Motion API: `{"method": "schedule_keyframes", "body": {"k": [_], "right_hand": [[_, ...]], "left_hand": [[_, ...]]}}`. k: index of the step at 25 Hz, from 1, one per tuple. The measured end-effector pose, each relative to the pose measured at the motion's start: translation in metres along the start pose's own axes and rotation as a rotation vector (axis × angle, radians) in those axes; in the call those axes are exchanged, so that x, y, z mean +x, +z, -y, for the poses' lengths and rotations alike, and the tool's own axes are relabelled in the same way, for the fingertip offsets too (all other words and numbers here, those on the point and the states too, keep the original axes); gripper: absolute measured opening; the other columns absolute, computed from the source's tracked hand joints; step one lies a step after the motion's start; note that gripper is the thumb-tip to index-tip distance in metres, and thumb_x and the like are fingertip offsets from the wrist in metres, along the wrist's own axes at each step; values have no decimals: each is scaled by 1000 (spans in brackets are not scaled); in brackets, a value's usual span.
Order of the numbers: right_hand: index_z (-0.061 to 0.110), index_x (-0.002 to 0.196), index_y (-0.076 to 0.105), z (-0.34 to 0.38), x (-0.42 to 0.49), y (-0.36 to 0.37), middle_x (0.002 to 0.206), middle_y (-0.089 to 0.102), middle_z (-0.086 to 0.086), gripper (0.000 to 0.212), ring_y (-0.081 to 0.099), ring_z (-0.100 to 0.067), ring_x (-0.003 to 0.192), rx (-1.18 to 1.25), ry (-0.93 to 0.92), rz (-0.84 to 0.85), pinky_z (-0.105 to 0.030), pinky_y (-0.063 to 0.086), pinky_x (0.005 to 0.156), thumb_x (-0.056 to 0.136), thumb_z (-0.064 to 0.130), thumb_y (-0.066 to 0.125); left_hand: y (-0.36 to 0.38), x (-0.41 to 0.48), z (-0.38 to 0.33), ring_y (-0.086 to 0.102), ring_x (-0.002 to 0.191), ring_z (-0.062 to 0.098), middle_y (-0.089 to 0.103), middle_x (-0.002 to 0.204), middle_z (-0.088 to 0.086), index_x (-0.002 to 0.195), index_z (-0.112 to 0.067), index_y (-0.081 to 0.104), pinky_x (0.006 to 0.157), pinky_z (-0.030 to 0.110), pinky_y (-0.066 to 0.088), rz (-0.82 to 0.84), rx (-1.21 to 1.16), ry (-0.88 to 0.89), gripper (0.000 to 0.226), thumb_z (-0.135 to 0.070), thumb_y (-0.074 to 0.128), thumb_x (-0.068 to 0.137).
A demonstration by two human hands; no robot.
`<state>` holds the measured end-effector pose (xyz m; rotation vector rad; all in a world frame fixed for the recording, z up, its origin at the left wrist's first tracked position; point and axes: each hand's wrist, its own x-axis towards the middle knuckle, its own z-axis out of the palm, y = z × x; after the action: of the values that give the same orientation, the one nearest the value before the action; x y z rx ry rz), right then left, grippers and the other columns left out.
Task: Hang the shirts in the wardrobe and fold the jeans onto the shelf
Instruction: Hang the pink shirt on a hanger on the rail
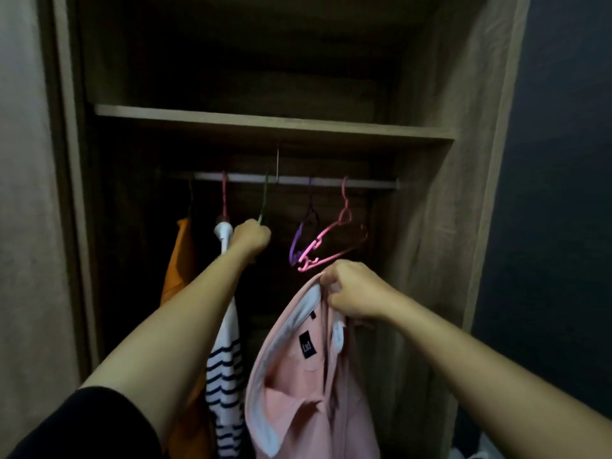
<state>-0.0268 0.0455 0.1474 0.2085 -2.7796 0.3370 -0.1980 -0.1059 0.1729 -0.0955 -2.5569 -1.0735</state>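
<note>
My right hand [351,291] grips the collar of a pink shirt [308,385], which hangs down in front of the open wardrobe. My left hand [250,240] is curled round the lower end of a dark green hanger [264,200] that hooks on the rail [298,180]. An orange shirt [178,256] and a white shirt with navy stripes [225,359] hang on the rail's left part. A purple hanger [304,233] and a pink hanger [331,240] hang bare to the right, just above my right hand. No jeans are in view.
A wooden shelf [275,124] runs across above the rail, with dim folded fabric [258,94] on it. The wardrobe's side panels [463,193] close in left and right. A dark wall [556,193] stands to the right.
</note>
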Motion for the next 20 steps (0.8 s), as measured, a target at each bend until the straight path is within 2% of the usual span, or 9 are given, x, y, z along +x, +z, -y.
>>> {"method": "schedule_keyframes", "body": {"k": [1, 4, 7, 9, 13, 15, 17, 19, 20], "right_hand": [[5, 83, 68, 3, -1, 5, 96, 65, -13, 21, 64, -31, 89, 5, 13, 13, -36, 54, 71, 69, 3, 53], [7, 90, 69, 7, 2, 20, 103, 66, -13, 26, 63, -30, 97, 40, 32, 30, -38, 53, 82, 70, 5, 54], [4, 92, 68, 10, 3, 18, 105, 65, -14, 27, 62, -32, 99, 64, 31, 21, -40, 53, 82, 70, 4, 54], [2, 95, 67, 10, 0, 16, 106, 64, -15, 28, 62, -32, 99, 67, 47, 18, -42, 53, 81, 70, 4, 53], [4, 99, 67, 2, -10, 16, 112, 59, -11, 30, 59, -27, 102, 70, 98, -13, -39, 52, 84, 73, 4, 54], [2, 100, 67, 1, -13, 17, 112, 59, -12, 29, 60, -28, 102, 65, 109, -12, -41, 51, 84, 74, 4, 53], [3, 97, 68, 0, -13, 21, 109, 60, -12, 29, 61, -29, 98, 85, 129, -19, -42, 53, 81, 73, 3, 52], [6, 89, 69, 1, -8, 27, 105, 63, -13, 24, 62, -30, 98, 99, 141, -40, -37, 52, 79, 71, 5, 53], [7, 81, 67, 3, -7, 30, 102, 64, -14, 17, 62, -31, 97, 104, 142, -59, -33, 51, 76, 70, 5, 54]], "left_hand": [[-9, 2, 2, 54, 114, 38, 57, 122, 24, 118, 3, 56, 95, 34, 44, -11, 29, -24, 34, -14, 41, 93], [-28, 13, 7, 55, 112, 37, 58, 120, 21, 116, -2, 57, 96, 42, 48, 22, 80, -61, 32, -14, 42, 91], [-28, 14, 2, 57, 110, 36, 60, 118, 17, 113, -3, 59, 98, 41, 46, 83, 67, -50, 31, -14, 42, 90], [-23, 12, -3, 54, 115, 35, 59, 123, 14, 118, -3, 57, 99, 36, 42, 65, 64, -53, 34, -15, 42, 91], [-21, 1, -5, 47, 123, 35, 51, 132, 17, 129, -2, 41, 99, 37, 36, -44, 35, -92, 41, -15, 40, 91], [-21, -13, 1, 45, 123, 38, 46, 135, 21, 130, 0, 37, 99, 39, 37, -48, -67, -101, 41, -17, 39, 93], [-25, -36, 16, 50, 116, 38, 47, 132, 20, 132, -3, 38, 93, 39, 42, -61, -107, -110, 44, -27, 40, 94], [-30, -67, 41, 57, 103, 36, 59, 117, 18, 120, -7, 51, 84, 38, 45, -115, -71, -87, 41, -36, 40, 93], [-34, -86, 57, 60, 96, 35, 64, 106, 17, 104, -9, 58, 81, 37, 45, -144, -58, -47, 37, -39, 39, 92]]}}
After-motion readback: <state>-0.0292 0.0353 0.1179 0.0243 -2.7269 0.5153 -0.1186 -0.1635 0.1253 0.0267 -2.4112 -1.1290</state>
